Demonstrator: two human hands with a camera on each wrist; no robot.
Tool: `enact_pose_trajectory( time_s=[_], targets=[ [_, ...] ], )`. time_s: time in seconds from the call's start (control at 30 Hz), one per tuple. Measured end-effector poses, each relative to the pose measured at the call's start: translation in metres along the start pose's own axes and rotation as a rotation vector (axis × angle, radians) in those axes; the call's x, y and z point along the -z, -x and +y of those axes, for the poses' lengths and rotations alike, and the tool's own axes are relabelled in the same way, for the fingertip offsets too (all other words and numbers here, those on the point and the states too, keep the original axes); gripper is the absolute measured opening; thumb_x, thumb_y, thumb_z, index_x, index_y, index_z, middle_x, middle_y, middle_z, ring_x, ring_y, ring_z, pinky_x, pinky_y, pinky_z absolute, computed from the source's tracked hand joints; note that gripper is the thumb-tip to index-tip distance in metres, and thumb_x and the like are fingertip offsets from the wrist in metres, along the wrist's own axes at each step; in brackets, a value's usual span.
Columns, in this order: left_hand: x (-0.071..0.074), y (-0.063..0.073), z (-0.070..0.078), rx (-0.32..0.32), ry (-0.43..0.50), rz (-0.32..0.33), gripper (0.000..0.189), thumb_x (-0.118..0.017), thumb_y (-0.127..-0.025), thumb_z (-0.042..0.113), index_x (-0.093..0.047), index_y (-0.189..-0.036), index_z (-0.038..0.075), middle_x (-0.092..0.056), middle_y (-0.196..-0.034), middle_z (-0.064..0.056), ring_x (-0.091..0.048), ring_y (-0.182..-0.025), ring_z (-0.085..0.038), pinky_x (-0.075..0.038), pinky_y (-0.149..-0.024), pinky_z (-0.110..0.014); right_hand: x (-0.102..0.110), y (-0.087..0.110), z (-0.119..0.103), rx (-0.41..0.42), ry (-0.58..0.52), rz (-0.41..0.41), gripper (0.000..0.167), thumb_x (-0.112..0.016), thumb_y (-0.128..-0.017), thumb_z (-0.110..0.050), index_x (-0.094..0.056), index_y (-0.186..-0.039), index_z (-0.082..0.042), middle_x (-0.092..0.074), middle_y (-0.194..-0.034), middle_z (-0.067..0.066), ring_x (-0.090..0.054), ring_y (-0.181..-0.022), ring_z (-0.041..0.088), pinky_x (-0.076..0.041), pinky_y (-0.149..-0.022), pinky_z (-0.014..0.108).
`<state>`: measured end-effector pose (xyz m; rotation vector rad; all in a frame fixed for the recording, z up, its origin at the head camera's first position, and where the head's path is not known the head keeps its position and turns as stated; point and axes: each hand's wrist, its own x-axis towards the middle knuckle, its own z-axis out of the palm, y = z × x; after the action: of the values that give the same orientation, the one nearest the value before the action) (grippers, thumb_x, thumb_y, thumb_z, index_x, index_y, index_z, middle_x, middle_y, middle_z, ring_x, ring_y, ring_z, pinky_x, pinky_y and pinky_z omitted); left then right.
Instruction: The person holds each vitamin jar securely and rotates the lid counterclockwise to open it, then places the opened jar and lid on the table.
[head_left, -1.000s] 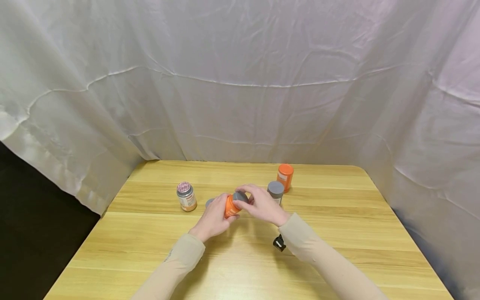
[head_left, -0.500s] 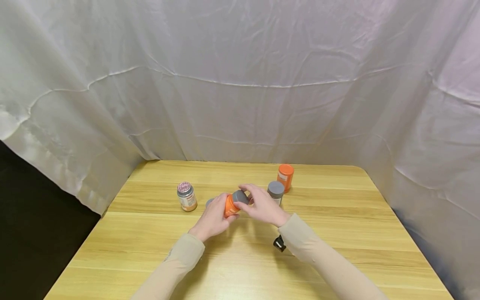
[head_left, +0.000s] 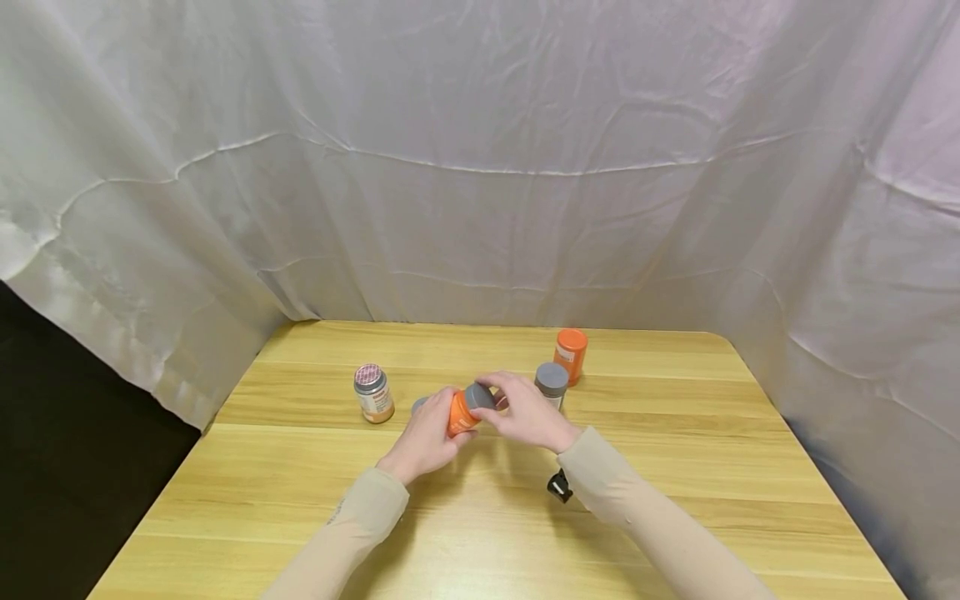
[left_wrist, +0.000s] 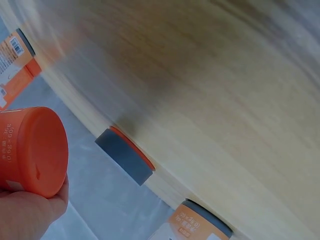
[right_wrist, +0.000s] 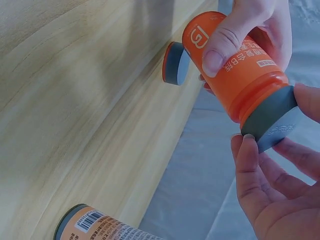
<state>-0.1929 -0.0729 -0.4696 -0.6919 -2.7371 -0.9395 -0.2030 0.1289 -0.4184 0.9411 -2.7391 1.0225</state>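
Note:
My left hand (head_left: 425, 437) grips an orange bottle (right_wrist: 245, 70) round its body, its thumb lying along the printed side. The bottle is tilted above the table, its grey cap (right_wrist: 270, 117) pointing right. With thumb and fingertips, my right hand (head_left: 528, 412) pinches that cap at its rim. The cap sits on the bottle's neck; the right wrist view cannot tell how tightly. In the left wrist view the smooth orange base shows. On the table behind my left hand lies a separate grey cap (right_wrist: 176, 62) with an orange edge, partly hidden in the head view.
A grey-and-orange jar with a pink patterned top (head_left: 372, 394) stands left of my hands. A grey-lidded bottle (head_left: 552, 379) stands just behind my right hand, partly covered, and an orange bottle (head_left: 572, 354) is beyond it. Something black (head_left: 559, 486) shows by my right wrist.
My right hand and the grey cap have shifted very slightly toward me and to the left since half a second ago. My left hand stays nearly still round the bottle.

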Motion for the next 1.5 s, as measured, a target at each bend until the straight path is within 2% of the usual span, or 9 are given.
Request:
enact_pose_trajectory(
  time_s=[0.13,0.53,0.7,0.83,1.1,1.3,1.5],
  targets=[
    [0.000,0.000,0.000,0.005,0.002,-0.003,0.054,-0.081,-0.083,0.022,-0.053,-0.127,0.007,-0.065,-0.108,-0.003,-0.061,-0.099,-0.019,-0.048,-0.093,-0.042,0.000,0.000,0.001,0.010,-0.009,-0.014,0.050,-0.074,-0.091,-0.021,-0.060,-0.134,-0.001,-0.070,-0.124,0.012,-0.071,-0.092,0.018,-0.058,-0.080,0.027],
    [0.001,0.003,0.003,0.018,0.036,-0.001,0.055,-0.082,-0.083,0.020,-0.053,-0.128,0.007,-0.065,-0.109,-0.004,-0.061,-0.099,-0.019,-0.050,-0.090,-0.040,0.002,0.002,-0.001,0.073,-0.066,-0.042,0.052,-0.073,-0.088,-0.003,-0.057,-0.137,0.001,-0.067,-0.126,0.013,-0.067,-0.103,0.024,-0.059,-0.086,0.029],
    [0.001,0.003,0.003,0.020,0.032,-0.002,0.055,-0.082,-0.083,0.021,-0.053,-0.128,0.007,-0.065,-0.108,-0.004,-0.060,-0.097,-0.018,-0.050,-0.087,-0.039,-0.001,0.002,-0.001,0.077,-0.073,-0.004,0.048,-0.075,-0.089,-0.012,-0.060,-0.133,-0.001,-0.069,-0.124,0.012,-0.069,-0.104,0.023,-0.059,-0.086,0.028],
    [0.000,0.002,0.003,0.014,0.024,-0.008,0.055,-0.082,-0.084,0.021,-0.053,-0.129,0.007,-0.065,-0.110,-0.004,-0.061,-0.099,-0.019,-0.051,-0.090,-0.040,-0.005,0.000,-0.001,0.051,-0.074,0.059,0.041,-0.075,-0.092,-0.023,-0.066,-0.126,-0.004,-0.072,-0.121,0.011,-0.072,-0.099,0.022,-0.060,-0.082,0.027],
    [-0.001,0.000,0.004,-0.029,-0.009,-0.011,0.050,-0.081,-0.084,0.021,-0.055,-0.124,0.009,-0.065,-0.111,-0.004,-0.062,-0.100,-0.019,-0.053,-0.091,-0.040,-0.010,0.001,-0.009,-0.035,-0.055,0.182,0.034,-0.075,-0.091,-0.030,-0.072,-0.114,-0.006,-0.075,-0.108,0.010,-0.074,-0.088,0.022,-0.059,-0.073,0.030],
    [0.000,0.001,0.005,-0.025,0.002,-0.019,0.052,-0.081,-0.084,0.021,-0.054,-0.126,0.009,-0.065,-0.113,-0.005,-0.063,-0.102,-0.021,-0.053,-0.092,-0.041,-0.011,0.000,-0.010,-0.112,-0.071,0.194,0.035,-0.076,-0.090,-0.029,-0.070,-0.116,-0.005,-0.075,-0.109,0.011,-0.074,-0.090,0.024,-0.060,-0.073,0.032],
    [0.000,0.001,0.006,-0.014,0.007,-0.020,0.051,-0.081,-0.084,0.021,-0.054,-0.126,0.011,-0.065,-0.113,-0.004,-0.063,-0.102,-0.021,-0.053,-0.092,-0.041,-0.010,0.001,-0.011,-0.198,-0.090,0.183,0.044,-0.075,-0.090,-0.036,-0.068,-0.117,-0.002,-0.074,-0.112,0.015,-0.074,-0.092,0.024,-0.060,-0.074,0.033]
  ],
)
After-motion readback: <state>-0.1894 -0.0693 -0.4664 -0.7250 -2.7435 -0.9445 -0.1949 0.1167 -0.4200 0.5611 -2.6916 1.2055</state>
